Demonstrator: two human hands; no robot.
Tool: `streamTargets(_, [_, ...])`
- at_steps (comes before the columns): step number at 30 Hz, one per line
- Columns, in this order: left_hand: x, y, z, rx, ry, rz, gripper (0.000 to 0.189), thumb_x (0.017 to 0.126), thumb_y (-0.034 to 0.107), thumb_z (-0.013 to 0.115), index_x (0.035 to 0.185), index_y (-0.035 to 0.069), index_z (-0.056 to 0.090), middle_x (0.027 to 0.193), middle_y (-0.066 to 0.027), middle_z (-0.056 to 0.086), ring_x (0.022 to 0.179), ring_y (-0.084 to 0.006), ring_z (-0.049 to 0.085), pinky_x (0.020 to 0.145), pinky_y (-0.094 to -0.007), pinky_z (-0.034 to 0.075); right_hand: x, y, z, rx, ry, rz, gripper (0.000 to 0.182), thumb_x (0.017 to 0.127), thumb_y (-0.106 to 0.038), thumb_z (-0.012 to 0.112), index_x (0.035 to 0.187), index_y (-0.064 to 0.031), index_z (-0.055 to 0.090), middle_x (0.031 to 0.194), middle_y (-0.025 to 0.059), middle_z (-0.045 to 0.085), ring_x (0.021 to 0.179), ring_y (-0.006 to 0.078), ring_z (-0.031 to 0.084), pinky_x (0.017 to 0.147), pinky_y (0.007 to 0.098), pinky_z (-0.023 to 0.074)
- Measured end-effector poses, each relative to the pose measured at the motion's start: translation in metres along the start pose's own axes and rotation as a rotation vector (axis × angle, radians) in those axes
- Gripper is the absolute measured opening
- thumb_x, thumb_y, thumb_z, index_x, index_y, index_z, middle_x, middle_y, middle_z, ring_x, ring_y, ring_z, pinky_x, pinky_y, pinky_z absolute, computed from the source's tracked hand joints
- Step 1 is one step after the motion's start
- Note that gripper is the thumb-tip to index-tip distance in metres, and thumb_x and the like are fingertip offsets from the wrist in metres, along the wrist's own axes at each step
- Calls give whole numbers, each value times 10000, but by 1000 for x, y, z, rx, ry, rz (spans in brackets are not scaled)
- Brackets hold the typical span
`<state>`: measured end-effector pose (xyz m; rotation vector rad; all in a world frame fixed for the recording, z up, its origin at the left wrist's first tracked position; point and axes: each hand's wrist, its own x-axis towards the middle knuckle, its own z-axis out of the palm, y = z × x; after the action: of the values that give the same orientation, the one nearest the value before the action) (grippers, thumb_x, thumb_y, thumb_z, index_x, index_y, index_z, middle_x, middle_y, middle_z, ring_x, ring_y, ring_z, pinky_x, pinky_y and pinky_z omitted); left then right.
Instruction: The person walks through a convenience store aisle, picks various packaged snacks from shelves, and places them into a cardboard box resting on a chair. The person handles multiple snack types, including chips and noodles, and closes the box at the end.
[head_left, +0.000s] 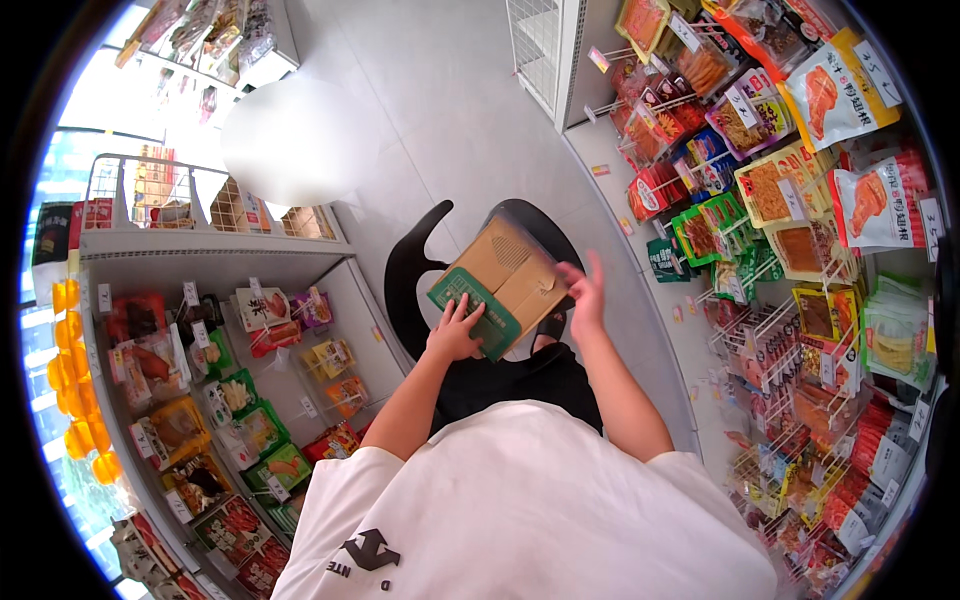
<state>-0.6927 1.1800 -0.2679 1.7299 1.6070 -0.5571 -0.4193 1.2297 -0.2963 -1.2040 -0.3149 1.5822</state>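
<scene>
A cardboard box (517, 262) with a green printed band lies tilted on the seat of a black chair (409, 281) in front of me. My left hand (455, 330) rests with spread fingers on the green band at the box's near left side. Close to the box's right edge, my right hand (586, 296) is raised with its fingers apart and slightly blurred; it holds nothing that I can see. Part of the box's top looks covered by clear plastic or tape at the far edge.
To the right, a long rack holds hanging packaged snacks (765, 191) with price tags. Another shelf unit (217, 244) with hanging food packs stands on the left. A white wire-sided shelf (544, 56) is ahead right, beside the grey tiled floor (420, 90).
</scene>
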Motion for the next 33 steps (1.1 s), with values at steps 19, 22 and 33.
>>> streamTargets(19, [-11,-45,22,-419,207,444,509,805,235,653,1292,127,552,1431,-173,403,1209,-364,496,1005,-406,423,-67,40,52,-1777,-202,-425,482,798,-253,677,1265,-199,571,1421,40,426,1262,228,438,987,445,417])
streamTargets(22, [-52,-69,-12,-609,176,359,262,861,193,607,1088,70,650,1146,-160,625,979,-313,627,854,-378,495,-82,26,52,-1390,-35,-562,404,821,-106,600,1223,-143,585,1273,62,555,1151,275,521,942,404,455])
streamTargets(33, [-177,-276,98,-1160,-117,26,187,830,93,677,1011,50,658,905,-49,661,851,-143,615,737,-298,508,-188,167,-93,-444,664,205,279,870,-109,516,1128,-89,619,910,77,680,741,160,639,622,293,514])
